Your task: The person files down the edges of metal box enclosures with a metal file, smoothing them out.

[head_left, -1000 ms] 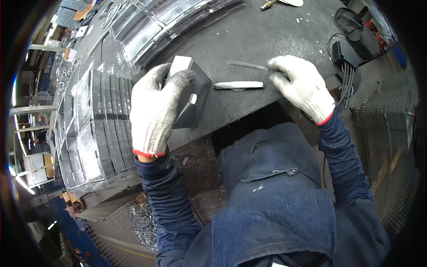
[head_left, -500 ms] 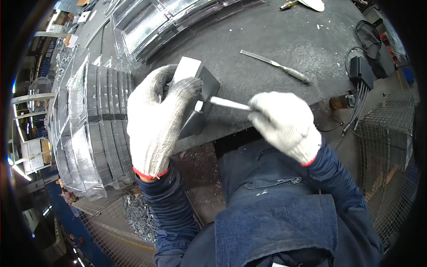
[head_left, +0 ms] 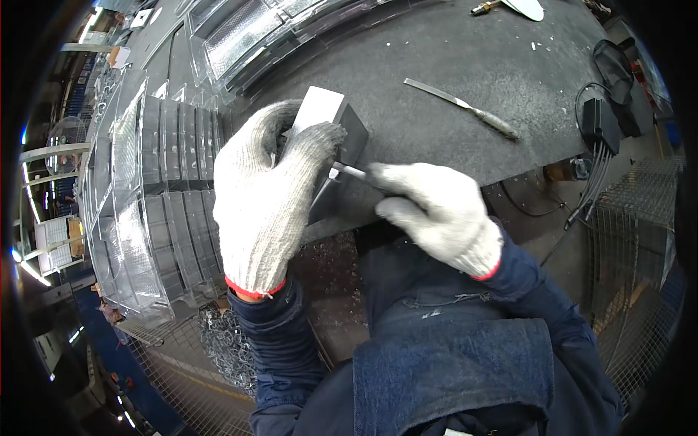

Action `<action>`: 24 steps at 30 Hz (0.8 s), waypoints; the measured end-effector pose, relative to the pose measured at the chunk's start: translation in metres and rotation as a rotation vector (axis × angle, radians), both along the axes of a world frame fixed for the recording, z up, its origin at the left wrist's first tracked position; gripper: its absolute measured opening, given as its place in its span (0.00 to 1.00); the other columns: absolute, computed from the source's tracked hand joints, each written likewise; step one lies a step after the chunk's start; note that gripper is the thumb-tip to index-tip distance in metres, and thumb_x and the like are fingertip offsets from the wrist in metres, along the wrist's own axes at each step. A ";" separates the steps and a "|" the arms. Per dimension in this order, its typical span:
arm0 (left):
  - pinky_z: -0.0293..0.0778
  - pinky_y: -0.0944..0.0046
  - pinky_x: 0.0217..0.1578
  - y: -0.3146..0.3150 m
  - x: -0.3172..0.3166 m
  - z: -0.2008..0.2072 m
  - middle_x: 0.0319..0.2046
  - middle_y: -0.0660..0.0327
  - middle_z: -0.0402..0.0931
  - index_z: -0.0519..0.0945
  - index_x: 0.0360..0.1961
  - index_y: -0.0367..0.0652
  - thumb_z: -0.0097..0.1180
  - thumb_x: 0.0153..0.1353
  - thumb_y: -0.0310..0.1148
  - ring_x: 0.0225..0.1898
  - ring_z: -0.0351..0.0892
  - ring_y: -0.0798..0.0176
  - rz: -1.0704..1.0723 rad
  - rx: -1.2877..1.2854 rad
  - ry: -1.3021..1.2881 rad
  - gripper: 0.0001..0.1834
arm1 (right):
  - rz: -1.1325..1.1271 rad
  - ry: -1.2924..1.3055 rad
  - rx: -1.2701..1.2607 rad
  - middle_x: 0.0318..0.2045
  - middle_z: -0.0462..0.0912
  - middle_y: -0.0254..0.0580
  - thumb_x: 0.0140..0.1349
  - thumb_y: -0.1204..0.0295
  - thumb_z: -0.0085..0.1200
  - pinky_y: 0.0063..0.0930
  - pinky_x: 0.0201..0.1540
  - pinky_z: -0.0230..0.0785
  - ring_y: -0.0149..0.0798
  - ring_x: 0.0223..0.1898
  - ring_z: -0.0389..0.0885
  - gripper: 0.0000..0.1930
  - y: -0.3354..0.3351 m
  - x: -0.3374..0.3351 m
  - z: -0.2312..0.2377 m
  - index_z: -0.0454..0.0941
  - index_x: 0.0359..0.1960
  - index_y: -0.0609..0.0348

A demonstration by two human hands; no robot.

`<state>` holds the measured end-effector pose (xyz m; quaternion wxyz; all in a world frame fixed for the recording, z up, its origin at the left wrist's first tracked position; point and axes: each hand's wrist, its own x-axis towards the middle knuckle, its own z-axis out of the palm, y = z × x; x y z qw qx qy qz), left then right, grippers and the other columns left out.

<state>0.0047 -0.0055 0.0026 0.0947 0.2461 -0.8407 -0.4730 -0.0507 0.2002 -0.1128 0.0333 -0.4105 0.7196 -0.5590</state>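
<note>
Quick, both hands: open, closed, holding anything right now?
Left hand: closed on the grey rectangular block.
Right hand: closed on a slim, pale tool, its exposed end at the block; contact cannot be told.

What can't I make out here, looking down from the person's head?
All in the head view:
- Grey block: its left side is hidden behind the left grip.
- Pale slim tool: its rear part is hidden inside the right grip.
- White disc: cut off by the upper edge.
- Heap of metal pieces: too small and tangled to count.
</note>
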 end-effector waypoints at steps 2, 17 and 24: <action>0.82 0.65 0.48 0.000 0.000 -0.002 0.45 0.55 0.93 0.89 0.63 0.30 0.72 0.75 0.36 0.44 0.89 0.67 0.000 0.012 0.009 0.23 | -0.005 0.145 0.036 0.37 0.90 0.48 0.63 0.75 0.74 0.45 0.45 0.85 0.52 0.39 0.92 0.23 -0.009 0.001 -0.006 0.89 0.61 0.62; 0.83 0.65 0.49 0.002 0.004 -0.002 0.44 0.54 0.93 0.90 0.60 0.30 0.72 0.73 0.33 0.44 0.90 0.66 0.001 0.029 0.023 0.21 | -0.043 0.131 0.393 0.27 0.89 0.48 0.71 0.73 0.69 0.48 0.35 0.85 0.55 0.29 0.93 0.15 -0.016 0.011 0.026 0.83 0.56 0.57; 0.84 0.64 0.49 0.007 0.006 -0.001 0.44 0.53 0.93 0.90 0.59 0.29 0.73 0.72 0.34 0.44 0.91 0.65 0.024 -0.078 0.034 0.21 | -0.088 -0.098 0.279 0.33 0.91 0.61 0.76 0.71 0.65 0.52 0.40 0.87 0.64 0.36 0.94 0.14 -0.019 0.017 0.019 0.79 0.57 0.61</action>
